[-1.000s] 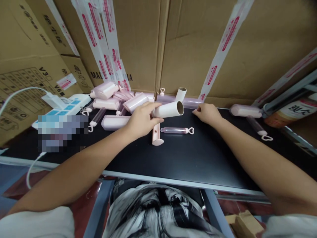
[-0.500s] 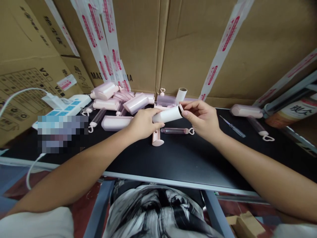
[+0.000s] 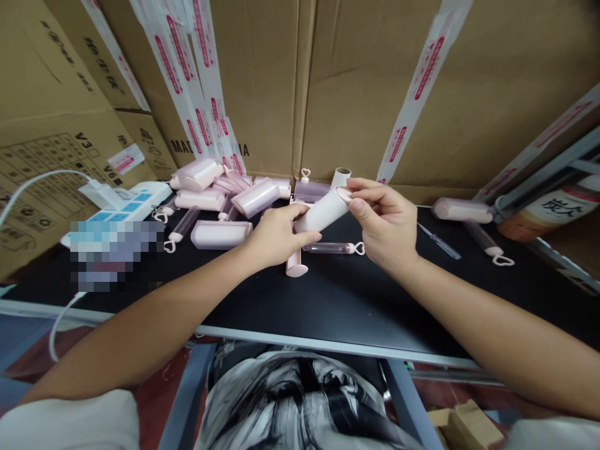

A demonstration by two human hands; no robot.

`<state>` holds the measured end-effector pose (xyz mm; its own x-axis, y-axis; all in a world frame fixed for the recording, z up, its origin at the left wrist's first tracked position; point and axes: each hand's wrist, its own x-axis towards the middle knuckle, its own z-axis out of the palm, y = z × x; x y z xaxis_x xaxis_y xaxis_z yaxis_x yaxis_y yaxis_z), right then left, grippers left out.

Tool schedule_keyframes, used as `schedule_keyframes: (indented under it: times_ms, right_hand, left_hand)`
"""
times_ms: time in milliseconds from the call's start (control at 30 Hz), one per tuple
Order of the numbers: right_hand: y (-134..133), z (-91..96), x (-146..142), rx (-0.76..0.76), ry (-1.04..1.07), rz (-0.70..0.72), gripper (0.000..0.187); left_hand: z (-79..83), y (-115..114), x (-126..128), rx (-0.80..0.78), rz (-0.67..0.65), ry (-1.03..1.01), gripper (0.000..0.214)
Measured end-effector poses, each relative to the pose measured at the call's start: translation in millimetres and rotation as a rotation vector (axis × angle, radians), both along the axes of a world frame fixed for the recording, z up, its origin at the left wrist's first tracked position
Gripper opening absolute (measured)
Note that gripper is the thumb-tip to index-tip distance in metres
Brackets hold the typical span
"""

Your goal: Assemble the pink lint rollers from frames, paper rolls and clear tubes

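Observation:
My left hand [image 3: 276, 235] is closed around the lower left end of a white lint roll [image 3: 321, 211], which slants up to the right. At its upper end sits a small pink end cap [image 3: 344, 194], pinched by the thumb and fingers of my right hand [image 3: 387, 220]. The cap lies against the roll's opening; how deep it sits is hidden. Just below the hands lie a pink roller holder [image 3: 296, 265] and a clear handle [image 3: 330, 248] with a heart-shaped loop. Another white roll [image 3: 341, 177] stands upright behind my right fingers.
Several pink lint rollers [image 3: 255, 197] are heaped at the back left, by a power strip [image 3: 122, 209]. On the right are a screwdriver [image 3: 440, 242], another pink roller [image 3: 462, 210] and a labelled bottle [image 3: 548, 209]. Cardboard boxes [image 3: 356, 94] wall off the back of the black table [image 3: 300, 312].
The roll has tilted up more steeply at its right end. The pink cap has come from beside the dark opening onto it, covering it.

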<state>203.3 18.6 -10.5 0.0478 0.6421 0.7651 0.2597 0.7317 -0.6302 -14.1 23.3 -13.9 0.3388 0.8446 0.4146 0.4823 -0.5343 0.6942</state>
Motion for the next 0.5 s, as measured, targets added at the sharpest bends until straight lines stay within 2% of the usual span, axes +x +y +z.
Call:
schedule_keyframes:
  times_ms: [233, 333, 433, 500]
  right_hand:
    - [1.8, 0.8, -7.4, -0.243, 0.276, 0.227, 0.03]
    - [1.3, 2.7, -7.6, -0.36, 0.297, 0.311, 0.029]
    - [-1.7, 5.1, -8.1, -0.515, 0.22, 0.419, 0.043]
    - [-5.7, 6.7, -9.9, -0.609, 0.151, 0.483, 0.061]
  left_hand:
    - [-3.8, 0.4, 3.3, -0.05, 0.003, -0.089, 0.049]
    - [-7.3, 1.1, 4.8, -0.03, 0.01, -0.109, 0.051]
    - [-7.0, -1.8, 7.6, 0.002, -0.031, -0.148, 0.052]
    - [-4.1, -6.1, 9.8, 0.013, -0.059, -0.158, 0.051]
